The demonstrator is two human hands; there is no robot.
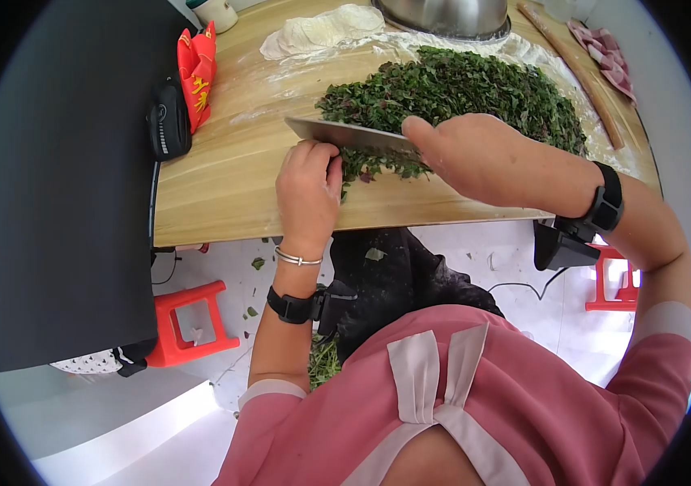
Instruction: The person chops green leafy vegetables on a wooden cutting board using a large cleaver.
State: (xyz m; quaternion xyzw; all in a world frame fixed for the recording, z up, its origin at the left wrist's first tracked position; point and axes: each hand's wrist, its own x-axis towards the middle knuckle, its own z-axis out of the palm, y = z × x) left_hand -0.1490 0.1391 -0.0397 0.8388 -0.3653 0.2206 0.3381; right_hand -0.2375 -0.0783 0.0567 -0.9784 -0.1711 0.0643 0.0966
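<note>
Knife (359, 137), gripped in the right hand (468, 156), crosses chopped greens (459, 93) beside the left hand (308, 185), curled, its hold unclear.

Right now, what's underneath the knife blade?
Chopped green leaves show on both sides of the knife blade, spread on the wooden table. Whatever lies directly beneath the blade is covered, so I can't tell. The right hand hides the handle.

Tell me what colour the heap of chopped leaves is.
The chopped leaf heap is dark green with purplish-brown bits, best seen in the head view.
</note>
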